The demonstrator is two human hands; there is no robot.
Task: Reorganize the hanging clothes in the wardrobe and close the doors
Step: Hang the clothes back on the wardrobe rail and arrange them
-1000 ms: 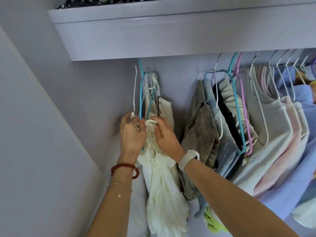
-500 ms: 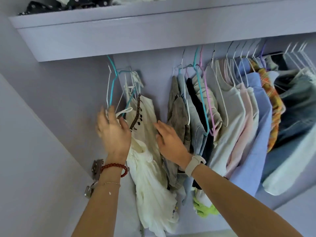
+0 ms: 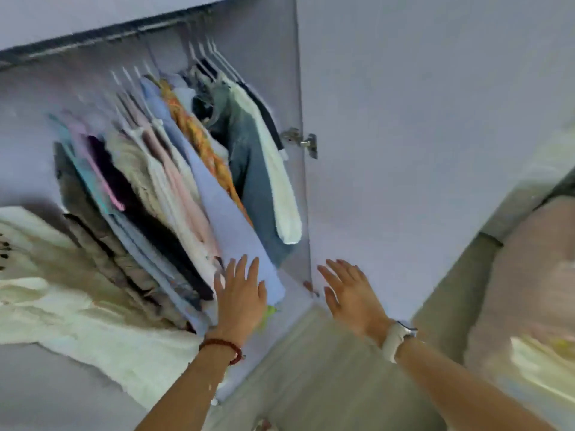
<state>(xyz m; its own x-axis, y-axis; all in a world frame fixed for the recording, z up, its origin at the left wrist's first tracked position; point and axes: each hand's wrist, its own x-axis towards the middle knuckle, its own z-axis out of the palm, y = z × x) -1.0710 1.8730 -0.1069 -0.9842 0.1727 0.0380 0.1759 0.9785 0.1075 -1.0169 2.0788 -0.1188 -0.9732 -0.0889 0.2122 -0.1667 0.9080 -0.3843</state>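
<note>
The frame is blurred by a quick turn of the head. Several garments hang tilted on the rail (image 3: 93,42) inside the lilac wardrobe. A long lilac shirt (image 3: 217,194) hangs in the middle, an orange patterned garment (image 3: 199,138) and a denim jacket (image 3: 249,169) to its right. A cream dress (image 3: 77,306) fills the lower left. My left hand (image 3: 239,297) is flat with straight fingers against the lilac shirt's hem. My right hand (image 3: 351,290) is spread open in front of the open right door (image 3: 420,150), holding nothing.
A metal hinge (image 3: 301,141) joins the right door to the wardrobe side. Pale floor (image 3: 326,368) lies below. A blurred pinkish shape (image 3: 529,259) and something cream (image 3: 544,368) sit at the right edge.
Both hands left the cream dress and its hangers at the left end and moved right. My view swung right and down, bringing the right door into sight.
</note>
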